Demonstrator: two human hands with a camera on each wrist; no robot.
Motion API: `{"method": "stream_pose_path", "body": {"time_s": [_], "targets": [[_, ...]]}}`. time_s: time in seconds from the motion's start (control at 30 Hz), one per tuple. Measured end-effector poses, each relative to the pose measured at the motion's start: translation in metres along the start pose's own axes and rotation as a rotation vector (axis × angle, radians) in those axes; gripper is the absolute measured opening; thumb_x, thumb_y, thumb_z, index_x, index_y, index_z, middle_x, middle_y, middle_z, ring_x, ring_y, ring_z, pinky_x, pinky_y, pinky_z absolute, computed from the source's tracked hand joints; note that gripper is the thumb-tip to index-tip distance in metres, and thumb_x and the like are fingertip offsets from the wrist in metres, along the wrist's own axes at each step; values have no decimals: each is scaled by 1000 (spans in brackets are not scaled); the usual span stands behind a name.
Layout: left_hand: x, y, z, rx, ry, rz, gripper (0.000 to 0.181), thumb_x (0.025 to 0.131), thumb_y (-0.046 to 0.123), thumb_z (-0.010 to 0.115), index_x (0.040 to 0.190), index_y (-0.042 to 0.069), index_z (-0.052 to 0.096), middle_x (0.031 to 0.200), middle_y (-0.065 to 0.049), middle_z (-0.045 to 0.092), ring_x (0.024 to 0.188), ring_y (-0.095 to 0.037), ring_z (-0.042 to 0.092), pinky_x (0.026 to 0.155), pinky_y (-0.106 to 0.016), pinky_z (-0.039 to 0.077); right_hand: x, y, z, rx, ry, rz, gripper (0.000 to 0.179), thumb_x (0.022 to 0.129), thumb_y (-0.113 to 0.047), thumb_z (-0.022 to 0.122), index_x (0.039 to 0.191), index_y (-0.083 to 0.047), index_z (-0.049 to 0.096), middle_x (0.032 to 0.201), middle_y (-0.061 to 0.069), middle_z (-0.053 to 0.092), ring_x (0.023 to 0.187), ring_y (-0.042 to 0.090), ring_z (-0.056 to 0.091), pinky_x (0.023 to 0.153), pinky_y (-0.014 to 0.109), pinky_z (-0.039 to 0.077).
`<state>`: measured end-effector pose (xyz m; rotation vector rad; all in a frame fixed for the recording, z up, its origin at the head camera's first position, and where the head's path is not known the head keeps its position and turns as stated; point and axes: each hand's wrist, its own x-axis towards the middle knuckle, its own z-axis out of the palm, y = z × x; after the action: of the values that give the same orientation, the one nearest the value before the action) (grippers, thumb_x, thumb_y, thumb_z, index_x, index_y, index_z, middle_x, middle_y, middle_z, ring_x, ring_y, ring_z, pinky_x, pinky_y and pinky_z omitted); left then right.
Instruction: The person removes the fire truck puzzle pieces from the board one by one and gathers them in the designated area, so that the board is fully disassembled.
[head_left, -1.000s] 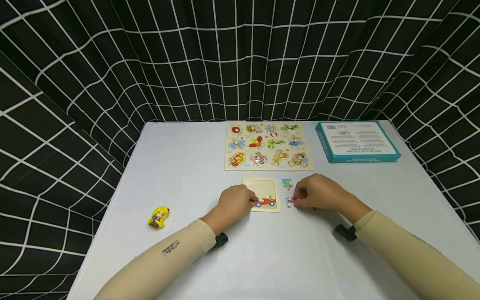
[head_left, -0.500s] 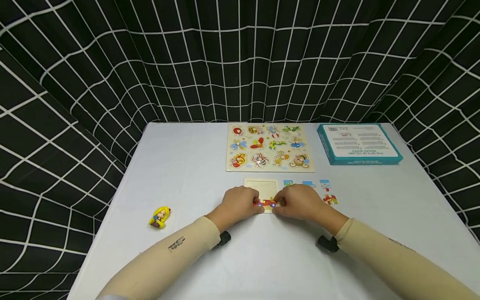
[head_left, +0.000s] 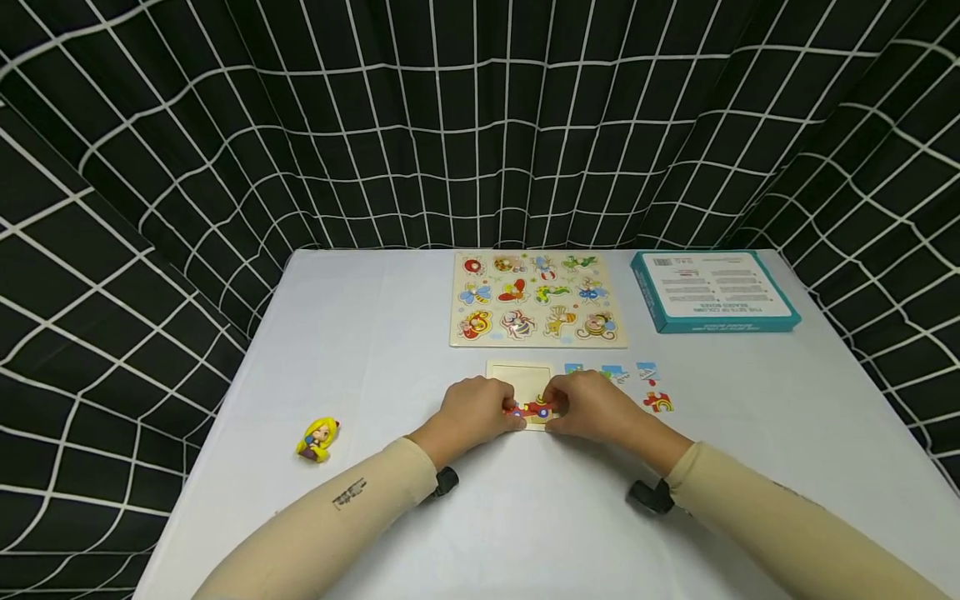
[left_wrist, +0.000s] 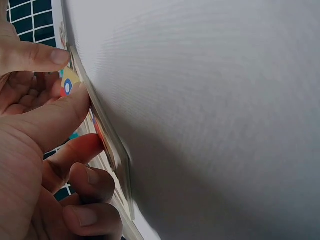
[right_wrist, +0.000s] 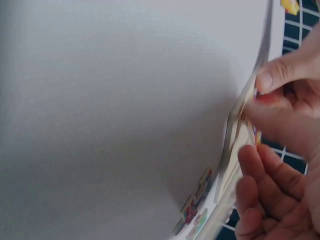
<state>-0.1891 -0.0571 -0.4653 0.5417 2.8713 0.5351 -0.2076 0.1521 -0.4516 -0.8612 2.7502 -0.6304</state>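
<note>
In the head view, a small square wooden puzzle tray [head_left: 521, 374] lies in front of me with red-car jigsaw pieces [head_left: 534, 410] along its near edge. My left hand [head_left: 472, 410] pinches the pieces at the left with thumb and curled index finger. From the other side, my right hand [head_left: 592, 406] pinches at their right end, thumb near the tray's front rim. A wheel shows on a tilted piece [left_wrist: 68, 88] between the thumbs in the left wrist view. The fingers hide most of the pieces, so exact seating cannot be told.
Loose jigsaw pieces, one red and yellow [head_left: 658, 402] and one blue [head_left: 647, 371], lie right of the tray. Behind stands an insect puzzle board [head_left: 538, 300], with a teal box [head_left: 716, 292] at back right. A yellow-haired figurine [head_left: 318, 439] lies on the left.
My right hand has moved left from the loose pieces to the tray's right side and now pinches there. My left hand stays at the tray, shifted slightly right.
</note>
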Motion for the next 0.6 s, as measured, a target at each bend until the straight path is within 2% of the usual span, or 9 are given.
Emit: {"method": "stream_pose_path", "body": {"time_s": [0.17,0.3,0.4,0.6], "targets": [[2,1,-1,-9,7,19,35,80,46,78,65,23,56,60,11,52,60,-9,48,52,-30,38,-6,-5,-8,-8,9,23,23,71,-15,86,85,-12,68,71,-8,58,66,8,51,63,28,46],[1,0,-2,-14,11,16,32,80,45,79,68,24,58,62,12,53,61,-10,49,54,-31,39,-20,10,-25,-4,0,20,23,70,-16,86,83,-14,68,71,-8,58,67,9,50,62,29,45],[0,0,-1,-26,14,8,30,80,44,79,70,24,58,63,12,53,62,-11,49,55,-31,39,-45,33,-42,10,-38,39,25,67,-17,88,79,-16,66,70,-8,56,67,10,49,60,28,43],[-1,2,0,-49,7,4,35,79,44,79,65,22,56,60,9,51,60,-12,47,54,-31,37,-104,76,-66,41,-139,153,30,65,-22,90,79,-18,64,72,-7,55,70,11,49,61,27,43]]}}
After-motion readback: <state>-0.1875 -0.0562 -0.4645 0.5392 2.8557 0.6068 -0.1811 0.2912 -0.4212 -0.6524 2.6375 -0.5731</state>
